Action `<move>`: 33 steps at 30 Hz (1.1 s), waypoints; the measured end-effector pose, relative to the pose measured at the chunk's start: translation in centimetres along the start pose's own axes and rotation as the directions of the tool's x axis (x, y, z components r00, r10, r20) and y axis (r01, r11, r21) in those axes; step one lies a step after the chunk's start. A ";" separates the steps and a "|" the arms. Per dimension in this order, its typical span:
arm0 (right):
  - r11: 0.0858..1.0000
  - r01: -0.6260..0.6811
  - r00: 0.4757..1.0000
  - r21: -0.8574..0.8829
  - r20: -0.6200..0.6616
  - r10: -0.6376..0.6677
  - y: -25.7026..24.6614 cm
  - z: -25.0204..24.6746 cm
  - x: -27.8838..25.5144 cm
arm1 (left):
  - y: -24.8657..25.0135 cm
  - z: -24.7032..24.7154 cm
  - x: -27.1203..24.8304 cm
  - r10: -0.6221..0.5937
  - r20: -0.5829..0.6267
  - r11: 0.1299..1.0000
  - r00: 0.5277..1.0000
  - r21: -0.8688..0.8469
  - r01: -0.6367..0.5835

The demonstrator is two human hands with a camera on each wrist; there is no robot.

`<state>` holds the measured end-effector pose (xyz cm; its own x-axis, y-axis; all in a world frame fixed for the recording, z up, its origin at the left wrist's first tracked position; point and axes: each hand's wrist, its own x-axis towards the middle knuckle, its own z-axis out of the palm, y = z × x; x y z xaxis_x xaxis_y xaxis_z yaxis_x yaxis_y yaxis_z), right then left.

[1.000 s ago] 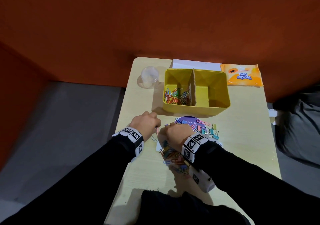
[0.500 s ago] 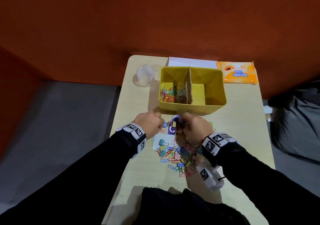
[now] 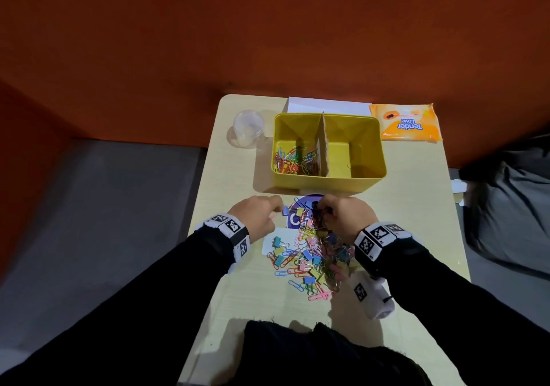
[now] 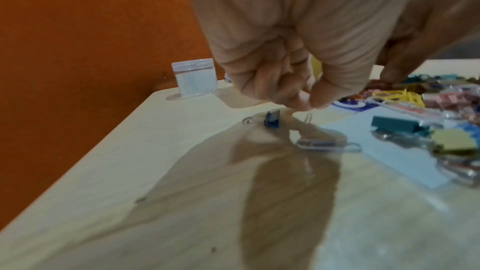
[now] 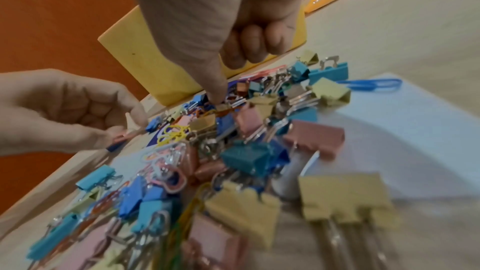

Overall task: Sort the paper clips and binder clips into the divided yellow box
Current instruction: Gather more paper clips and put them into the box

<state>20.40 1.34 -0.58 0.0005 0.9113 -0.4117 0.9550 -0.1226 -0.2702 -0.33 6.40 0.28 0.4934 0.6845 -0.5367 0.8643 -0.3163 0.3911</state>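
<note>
Your left hand (image 3: 258, 213) hovers low over the bench (image 3: 416, 236) at the left edge of the mixed pile of clips (image 3: 312, 254), its fingers (image 4: 298, 98) curled with thumb and fingertips pressed together; the right wrist view shows something small and pink-and-blue pinched there, too blurred to name. A small blue binder clip (image 4: 272, 119) lies on the bench just below those fingertips, and a paper clip (image 4: 327, 144) lies near it. Your right hand (image 3: 346, 217) sits over the far end of the pile, thumb pointing down into the clips and the other fingers (image 5: 255, 44) curled in; whether they grip any clip you cannot tell from these views. The pile spreads between your two wrists, partly over a white card (image 3: 275, 238) and a purple round sticker (image 3: 294, 222). The divided yellow box (image 3: 327, 181) stands just beyond your hands, upright, with a cardboard divider (image 3: 323, 144) across its middle. Its left compartment holds coloured paper clips (image 3: 293, 162); the right compartment shows bare yellow floor. A clear plastic cup (image 3: 248, 128) stands to the left of the box, a white sheet (image 3: 327, 106) lies behind it, and an orange tissue pack (image 3: 406, 122) lies at the far right corner.
</note>
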 end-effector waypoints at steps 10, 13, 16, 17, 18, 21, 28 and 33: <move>0.993 0.027 0.996 -0.115 0.087 -0.017 -1.1 -0.3 0.6 | -0.7 1.1 -0.9 -0.114 -0.108 0.928 0.988 -0.367 0.067; 0.997 0.034 0.997 -0.067 0.069 -0.029 -1.1 -0.3 0.3 | -1.4 1.6 -0.7 -0.224 -0.096 0.867 0.970 -0.474 0.154; 0.999 0.027 0.999 0.033 0.024 -0.028 -1.1 -0.5 0.0 | -1.8 1.8 -1.0 -0.337 0.012 0.693 0.941 -0.674 0.257; 0.997 0.008 1.000 0.080 0.017 -0.009 -1.2 -0.6 -0.1 | -1.9 1.9 -1.1 -0.357 0.058 0.633 0.932 -0.719 0.287; 0.990 -0.029 1.000 0.141 0.015 0.027 -1.3 -0.7 -0.3 | -1.9 1.9 -1.3 -0.369 0.093 0.591 0.925 -0.744 0.311; 0.931 -0.112 0.993 0.347 0.003 0.118 -1.8 -1.0 -0.8 | -1.9 1.9 -1.8 -0.377 0.143 0.553 0.915 -0.758 0.346; 0.715 -0.236 0.970 0.658 0.118 0.212 -1.5 -0.5 -0.7 | -2.6 1.6 -2.5 -0.350 -0.053 0.688 0.935 -0.692 0.218; 0.538 -0.313 0.945 0.783 0.200 0.259 -0.8 0.1 -0.2 | -4.3 1.5 -3.7 -0.354 -0.199 0.846 0.914 -0.486 0.221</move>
<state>19.59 1.23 -0.37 0.1883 0.7508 -0.6331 0.2810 -0.6589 -0.6978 -5.73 4.26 -0.51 0.1260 0.8680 -0.4803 0.7925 0.2031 0.5751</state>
